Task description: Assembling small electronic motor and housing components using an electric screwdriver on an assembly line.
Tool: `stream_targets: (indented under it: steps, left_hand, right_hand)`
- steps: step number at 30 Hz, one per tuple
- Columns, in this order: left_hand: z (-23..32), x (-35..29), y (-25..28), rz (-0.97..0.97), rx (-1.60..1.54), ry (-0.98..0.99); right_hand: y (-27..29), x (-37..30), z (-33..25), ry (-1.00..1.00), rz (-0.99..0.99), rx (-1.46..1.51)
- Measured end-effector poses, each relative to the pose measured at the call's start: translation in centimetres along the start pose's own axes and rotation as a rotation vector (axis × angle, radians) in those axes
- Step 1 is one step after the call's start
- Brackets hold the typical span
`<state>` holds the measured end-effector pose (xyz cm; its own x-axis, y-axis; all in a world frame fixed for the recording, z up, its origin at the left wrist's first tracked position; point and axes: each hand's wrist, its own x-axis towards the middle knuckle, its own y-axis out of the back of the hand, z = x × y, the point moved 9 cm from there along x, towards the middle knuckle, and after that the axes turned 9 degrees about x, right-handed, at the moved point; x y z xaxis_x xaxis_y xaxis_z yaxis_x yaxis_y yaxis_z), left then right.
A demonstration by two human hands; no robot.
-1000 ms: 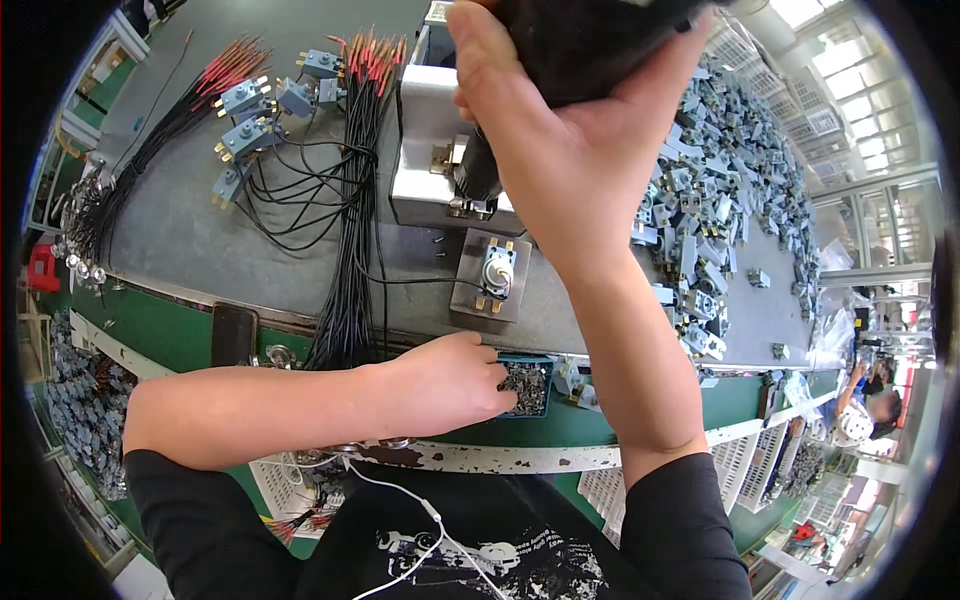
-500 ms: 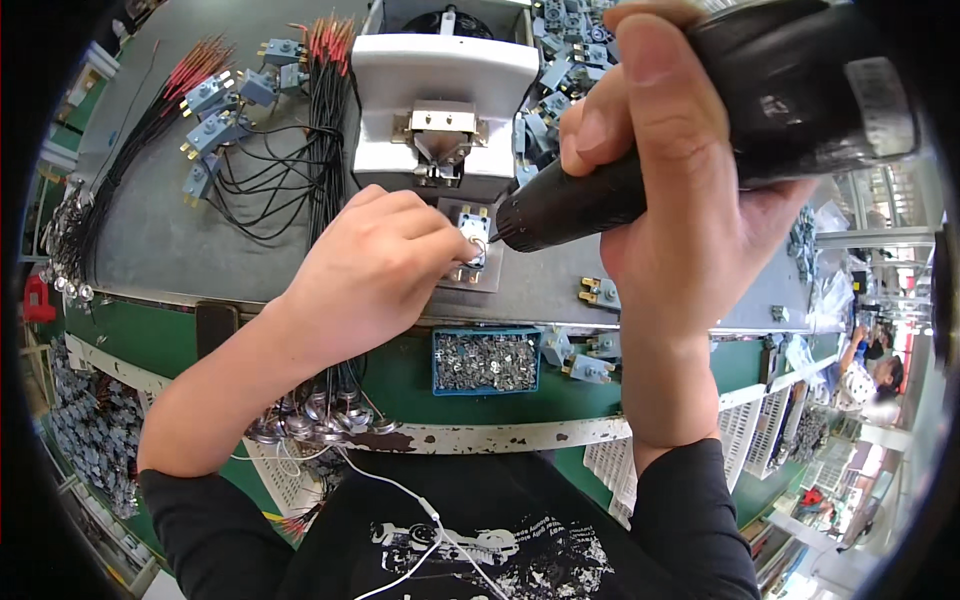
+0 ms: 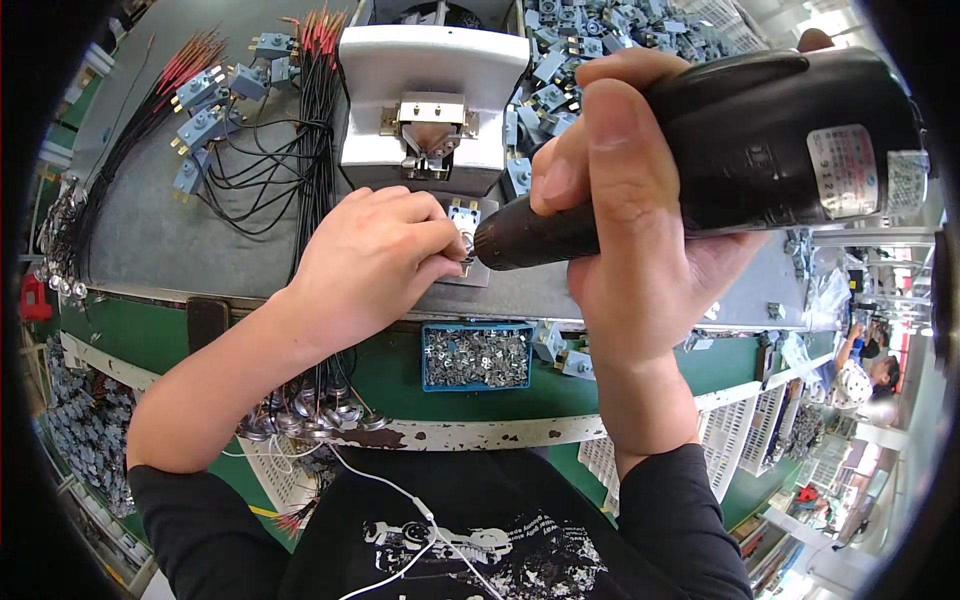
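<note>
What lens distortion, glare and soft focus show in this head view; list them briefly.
Head view: fisheye bends the green bench edge and leaves black corners; the black power screwdriver in the right hand looms oversized and slightly soft; bright daylight washes out the upper right; the left hand and the tray of small metal parts are sharp and evenly lit.

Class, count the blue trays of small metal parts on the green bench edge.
1. The blue tray sits on the green bench below the left hand and power screwdriver; others may be hidden.

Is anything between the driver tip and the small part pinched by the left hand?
Nothing visible: the black electric screwdriver in the right hand points straight at the small metal part, pinched by the left hand.
</note>
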<state>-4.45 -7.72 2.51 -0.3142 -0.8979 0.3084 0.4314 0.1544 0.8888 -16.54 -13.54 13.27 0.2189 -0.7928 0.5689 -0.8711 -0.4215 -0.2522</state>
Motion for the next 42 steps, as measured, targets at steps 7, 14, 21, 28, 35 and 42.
stream_targets:
  steps: [7,14,21,28,35,42]
  left_hand:
    - [-0.3,0.1,-0.1,-0.014,-0.028,0.025]
    - [-0.4,-0.1,-0.3,-0.005,-0.052,0.045]
    - [-0.3,0.3,0.2,-0.025,-0.063,0.085]
    - [-0.4,0.1,0.0,-0.035,-0.043,0.103]
    - [-0.6,-0.3,-0.7,-0.095,-0.062,0.128]
    - [-1.1,-0.3,-0.8,-0.082,-0.033,0.136]
  right_hand:
    - [0.0,-0.3,-0.7,0.016,0.032,-0.019]
    - [-0.2,-0.1,0.0,0.034,-0.038,0.01]
    - [0.1,-0.5,0.6,0.031,-0.025,0.037]
    - [0.4,-0.9,1.0,0.061,0.002,0.109]
    - [0.5,-0.9,1.4,0.046,0.016,0.124]
    - [-2.0,-0.1,1.8,-0.013,-0.157,0.101]
